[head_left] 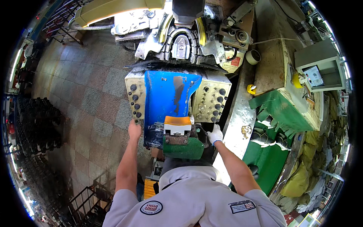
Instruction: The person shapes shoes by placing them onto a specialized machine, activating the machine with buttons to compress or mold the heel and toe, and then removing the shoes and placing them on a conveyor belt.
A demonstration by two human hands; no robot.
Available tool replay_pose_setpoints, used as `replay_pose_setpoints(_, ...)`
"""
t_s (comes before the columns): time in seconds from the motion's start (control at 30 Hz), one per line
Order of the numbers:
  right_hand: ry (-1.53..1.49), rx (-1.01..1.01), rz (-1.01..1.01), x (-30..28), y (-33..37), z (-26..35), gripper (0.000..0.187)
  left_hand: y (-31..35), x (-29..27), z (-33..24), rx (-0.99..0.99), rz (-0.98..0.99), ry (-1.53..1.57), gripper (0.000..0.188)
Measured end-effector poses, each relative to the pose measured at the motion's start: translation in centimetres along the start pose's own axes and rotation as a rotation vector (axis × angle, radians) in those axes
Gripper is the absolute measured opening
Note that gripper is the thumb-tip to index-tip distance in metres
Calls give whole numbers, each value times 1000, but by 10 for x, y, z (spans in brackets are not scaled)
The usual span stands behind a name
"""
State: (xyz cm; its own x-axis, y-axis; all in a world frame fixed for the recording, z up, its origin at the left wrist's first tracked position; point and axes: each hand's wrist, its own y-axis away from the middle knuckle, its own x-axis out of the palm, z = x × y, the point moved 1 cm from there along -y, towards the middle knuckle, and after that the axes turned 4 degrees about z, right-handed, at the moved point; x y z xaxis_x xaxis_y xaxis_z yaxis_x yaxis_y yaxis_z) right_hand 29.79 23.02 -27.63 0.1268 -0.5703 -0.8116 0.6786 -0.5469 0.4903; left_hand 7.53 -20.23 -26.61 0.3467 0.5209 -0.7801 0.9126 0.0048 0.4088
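My left hand (135,129), bare and with its fingers curled in, is at the lower edge of the left control panel (140,90), close under its lowest black knob. In a white glove, my right hand (215,135) is at the lower edge of the right control panel (199,108), its fingers bent just below the lowest black knob (214,119). What the fingertips touch is hidden on both sides. Between the hands are an orange pad (177,120) on a white block and a green metal guard (184,148). Behind them slopes a worn blue cover (160,92).
Beyond the panels stands a machine head with a horseshoe-shaped metal mould (181,47). To the right, shoes (261,137) lie on a green conveyor (266,166) beside a metal ledge (242,126). A tape roll (253,56) sits farther back. Dark racks (38,125) stand at the left.
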Motion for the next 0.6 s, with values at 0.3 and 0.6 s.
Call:
replay_pose_setpoints(0.3,-1633,564,163,52,-60,-47,17,-55,37,60,-538,-77,1330,5)
replay_pose_setpoints(0.6,-1653,598,57,49,-68,-40,20,-68,18,60,-524,-149,1577,4)
